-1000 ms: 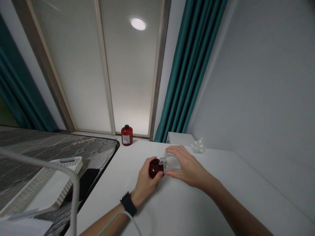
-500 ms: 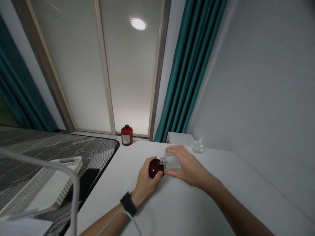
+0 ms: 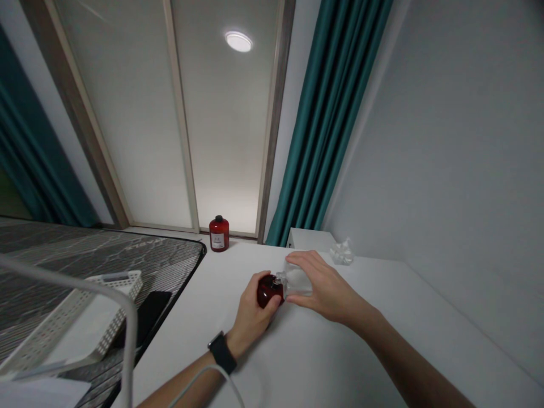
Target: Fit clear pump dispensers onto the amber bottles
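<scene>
White desktop as reference surface, with frosted sliding panels and teal curtain beyond its far edge. Both bare hands near the desktop's middle, close together, knuckles almost meeting. Left hand, wrist bearing a black smartwatch, clenched around a dark red rounded piece, fingers wrapped over its near side. Right hand grasping a clear glass bottle from the far side, fingers curved over the top, thumb along the underside. Small metal collar at the meeting point of red piece and glass. Whether the two pieces joined, merely pressed together or partly separated: not determinable, the join being small and partly hidden by fingers. Contact between held pieces and desktop likewise not determinable. Neither hand released. Contents of the glass not discernible. At the desktop's far edge, an upright red bottle with black cap and white label, well apart from both hands. Beyond the far right corner of the desktop, a white box, with crumpled clear plastic on the desktop just beside it. Off the desktop's left edge, a grey marbled mat bearing a white perforated basket and a black flat item. White cable close to the left wrist, at the desktop's near edge.
</scene>
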The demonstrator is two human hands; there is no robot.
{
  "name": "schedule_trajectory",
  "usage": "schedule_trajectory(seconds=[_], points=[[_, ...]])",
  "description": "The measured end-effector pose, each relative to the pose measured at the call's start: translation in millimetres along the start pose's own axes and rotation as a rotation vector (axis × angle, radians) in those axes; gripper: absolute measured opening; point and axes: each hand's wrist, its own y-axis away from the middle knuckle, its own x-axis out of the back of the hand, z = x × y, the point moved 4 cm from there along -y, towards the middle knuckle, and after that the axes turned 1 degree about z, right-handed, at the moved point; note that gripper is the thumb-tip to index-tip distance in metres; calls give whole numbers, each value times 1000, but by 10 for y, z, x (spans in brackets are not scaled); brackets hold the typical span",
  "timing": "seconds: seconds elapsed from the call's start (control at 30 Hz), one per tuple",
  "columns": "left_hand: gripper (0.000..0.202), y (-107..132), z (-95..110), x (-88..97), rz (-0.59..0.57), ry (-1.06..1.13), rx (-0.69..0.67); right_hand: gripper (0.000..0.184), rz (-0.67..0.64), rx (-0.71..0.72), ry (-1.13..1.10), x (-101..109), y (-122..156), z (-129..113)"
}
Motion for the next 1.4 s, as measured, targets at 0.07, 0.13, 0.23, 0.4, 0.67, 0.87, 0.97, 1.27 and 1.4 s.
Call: schedule_trajectory(seconds=[0.07,0.13,0.23,0.4,0.67,0.87,0.97,1.27,1.4], points=[[43,2,-12,-5,4,-3,-1,67,4,-2,0,3,-3,1],[43,4,-25,-12,4,-7,-3,67,1,-4,4,6,-5,-3],[43,8,-29,-16,6,-8,-3,68,-9,-4,8,10,-6,-10],[43,12,-19,-15,-11,-5,9,68,-9,-10,5,10,-5,-7],[42,16,-16,-19,-10,-2,-3,67,-20,-7,9,13,-18,-17],[42,17,-9,-20,2,21,2,67,-11,-6,-3,22,-19,-21],[42,19,-14,-26,0,25,11,67,-15,-7,1,23,-19,-21],[42,31,-53,-49,-15,55,3,68,-32,-11,6,22,-19,-22],[42,35,-65,-52,-3,53,9,67,-25,-7,-2,28,-18,-27]])
